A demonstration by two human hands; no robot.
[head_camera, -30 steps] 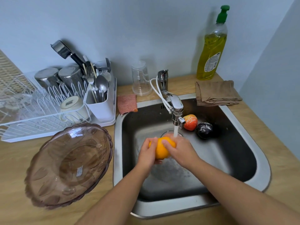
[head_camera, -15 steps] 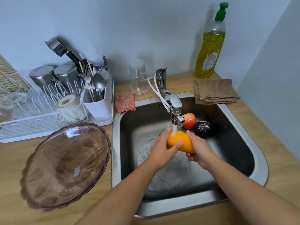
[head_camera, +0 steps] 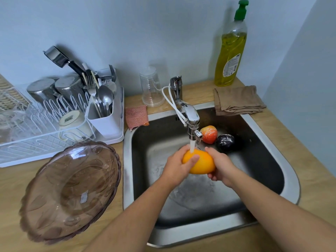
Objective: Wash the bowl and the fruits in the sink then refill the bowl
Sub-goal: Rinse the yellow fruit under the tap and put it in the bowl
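Orange fruit (head_camera: 200, 163) under tap (head_camera: 190, 120) stream in sink (head_camera: 272, 142); left hand (head_camera: 177, 166) & right hand (head_camera: 221, 165) both grip it. Bowl (head_camera: 71, 190) sits left on counter.

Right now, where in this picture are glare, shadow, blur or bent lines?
Head view: glare glints on the chrome tap; the tall yellow soap bottle throws a soft shadow on the wall to its left; the white wire dish rack smears at the left edge; the steel sink rim bows from the wide lens.
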